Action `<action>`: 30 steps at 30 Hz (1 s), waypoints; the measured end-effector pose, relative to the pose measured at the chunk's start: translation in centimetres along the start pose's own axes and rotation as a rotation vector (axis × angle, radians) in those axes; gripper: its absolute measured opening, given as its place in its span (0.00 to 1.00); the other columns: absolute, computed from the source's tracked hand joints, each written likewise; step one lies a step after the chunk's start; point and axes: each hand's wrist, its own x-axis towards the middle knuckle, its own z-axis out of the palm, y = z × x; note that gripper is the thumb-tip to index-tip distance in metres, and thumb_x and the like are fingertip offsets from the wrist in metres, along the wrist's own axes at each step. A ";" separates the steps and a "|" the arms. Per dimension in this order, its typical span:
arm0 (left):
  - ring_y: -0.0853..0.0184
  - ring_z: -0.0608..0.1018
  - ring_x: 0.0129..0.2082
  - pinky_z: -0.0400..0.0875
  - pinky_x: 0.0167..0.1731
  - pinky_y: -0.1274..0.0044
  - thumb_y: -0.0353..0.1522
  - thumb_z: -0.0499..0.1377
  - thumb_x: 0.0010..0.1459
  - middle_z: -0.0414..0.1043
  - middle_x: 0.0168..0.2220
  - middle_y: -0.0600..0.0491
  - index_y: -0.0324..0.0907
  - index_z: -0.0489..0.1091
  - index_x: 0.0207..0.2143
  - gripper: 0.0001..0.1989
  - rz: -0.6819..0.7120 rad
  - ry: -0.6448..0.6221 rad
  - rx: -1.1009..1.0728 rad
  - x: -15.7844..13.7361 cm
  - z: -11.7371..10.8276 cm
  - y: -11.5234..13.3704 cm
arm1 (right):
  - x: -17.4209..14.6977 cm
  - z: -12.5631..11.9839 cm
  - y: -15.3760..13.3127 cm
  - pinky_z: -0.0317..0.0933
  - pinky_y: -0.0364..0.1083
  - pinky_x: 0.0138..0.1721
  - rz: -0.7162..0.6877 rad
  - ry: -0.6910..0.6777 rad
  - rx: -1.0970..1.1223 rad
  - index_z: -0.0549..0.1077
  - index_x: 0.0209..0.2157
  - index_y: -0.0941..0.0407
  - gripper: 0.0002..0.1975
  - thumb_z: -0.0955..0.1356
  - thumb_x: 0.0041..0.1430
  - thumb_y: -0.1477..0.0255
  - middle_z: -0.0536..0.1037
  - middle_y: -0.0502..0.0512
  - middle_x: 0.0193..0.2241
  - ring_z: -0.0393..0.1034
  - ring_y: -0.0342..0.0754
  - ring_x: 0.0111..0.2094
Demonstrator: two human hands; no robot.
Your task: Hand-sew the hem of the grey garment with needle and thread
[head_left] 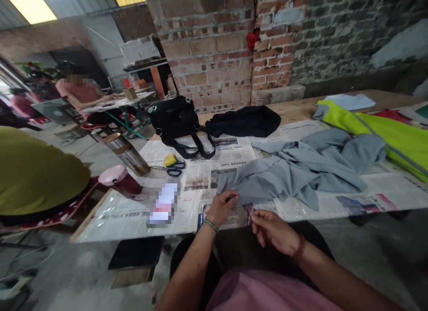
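A crumpled grey cloth (pixel 287 168) lies across the newspaper-covered table in front of me. At its near left corner is my left hand (pixel 223 207), with a green bead bracelet at the wrist; thumb and fingers are pinched together at the cloth's edge, and the exact grip is partly hidden. My right hand (pixel 272 228), wearing a reddish bracelet, hovers just off the table's front edge. Its thumb and forefinger press together on something thin and pale, too small to name. The two hands are apart, a short gap between them.
Left on the table are a phone (pixel 163 204), a pink-lidded cup (pixel 122 181), a steel flask (pixel 127 154) and blue-handled scissors (pixel 176 168). Behind lie a black bag (pixel 174 117) and dark cloth (pixel 244 121); a yellow vest (pixel 381 132) lies right. People sit at left.
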 end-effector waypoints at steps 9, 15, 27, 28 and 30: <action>0.69 0.70 0.30 0.65 0.34 0.79 0.35 0.55 0.51 0.71 0.28 0.56 0.41 0.72 0.29 0.09 0.009 -0.029 0.024 -0.1 -0.2 0.0 | 2.1 1.7 -0.6 0.47 0.35 0.07 -0.023 0.147 -0.081 0.62 0.30 0.56 0.18 0.66 0.45 0.56 0.67 0.42 0.14 0.56 0.36 0.07; 0.70 0.70 0.29 0.65 0.33 0.79 0.33 0.54 0.51 0.70 0.27 0.56 0.40 0.71 0.30 0.08 0.021 -0.042 0.031 -0.1 -0.3 0.2 | 2.4 1.7 -0.7 0.46 0.35 0.07 -0.031 0.186 -0.076 0.63 0.29 0.57 0.17 0.66 0.44 0.58 0.67 0.42 0.13 0.56 0.36 0.08; 0.66 0.75 0.33 0.69 0.39 0.75 0.30 0.59 0.47 0.76 0.31 0.53 0.41 0.74 0.31 0.07 0.015 -0.073 0.052 -0.2 0.1 -0.5 | 2.3 2.1 -1.3 0.45 0.35 0.07 -0.011 0.228 -0.075 0.64 0.27 0.58 0.11 0.64 0.45 0.64 0.68 0.43 0.15 0.57 0.35 0.08; 0.67 0.75 0.33 0.69 0.38 0.75 0.29 0.59 0.48 0.76 0.31 0.53 0.41 0.75 0.30 0.06 0.029 -0.078 0.052 -0.2 0.1 -0.6 | 2.4 2.2 -1.4 0.45 0.35 0.07 -0.008 0.236 -0.085 0.63 0.27 0.58 0.10 0.64 0.46 0.65 0.68 0.43 0.14 0.57 0.35 0.08; 0.68 0.75 0.32 0.69 0.37 0.77 0.28 0.58 0.48 0.75 0.30 0.53 0.41 0.75 0.29 0.06 0.062 -0.099 0.047 -0.2 0.0 -0.5 | 2.6 2.4 -1.7 0.44 0.36 0.07 0.000 0.255 -0.108 0.63 0.25 0.58 0.09 0.64 0.47 0.66 0.67 0.43 0.14 0.56 0.35 0.08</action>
